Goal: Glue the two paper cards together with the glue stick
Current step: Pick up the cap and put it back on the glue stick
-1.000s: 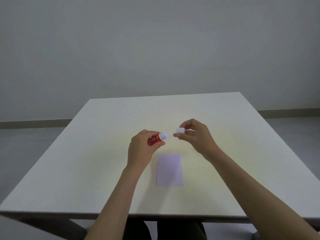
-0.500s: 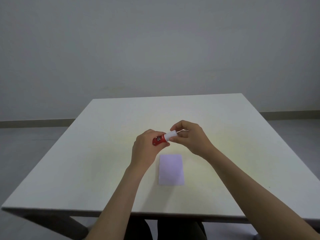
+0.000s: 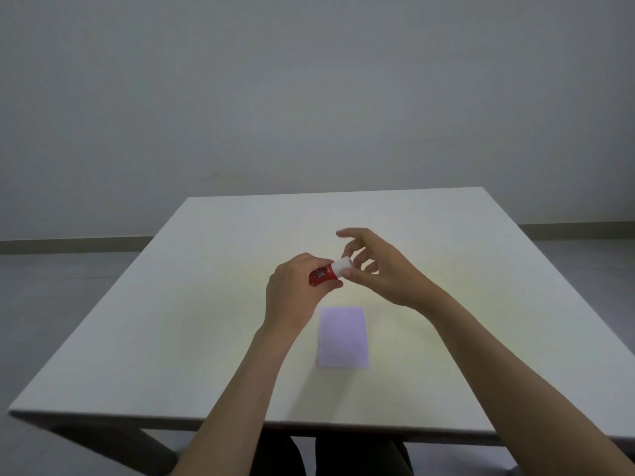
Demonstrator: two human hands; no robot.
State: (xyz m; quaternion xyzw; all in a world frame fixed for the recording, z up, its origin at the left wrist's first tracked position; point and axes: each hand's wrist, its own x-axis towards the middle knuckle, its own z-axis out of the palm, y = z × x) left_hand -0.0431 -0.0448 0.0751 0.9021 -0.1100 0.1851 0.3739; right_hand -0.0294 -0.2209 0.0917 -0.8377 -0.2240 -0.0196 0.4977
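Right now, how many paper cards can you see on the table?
1: a lilac card flat on the table, near the front edge, below both hands. A second may lie hidden under it.

— What sort of room is this?
— A bare, office-like or test room. Plain grey wall point(image 3: 309, 97), a low skirting strip point(image 3: 68, 242), grey floor point(image 3: 51, 286).
— Furniture?
— One white table point(image 3: 206, 338) on dark legs, nearly bare. Nothing homely or kitchen-like in sight.

Left hand point(image 3: 294, 293) fisted, gripping; right hand point(image 3: 381, 269) fingers splayed, thumb extended.
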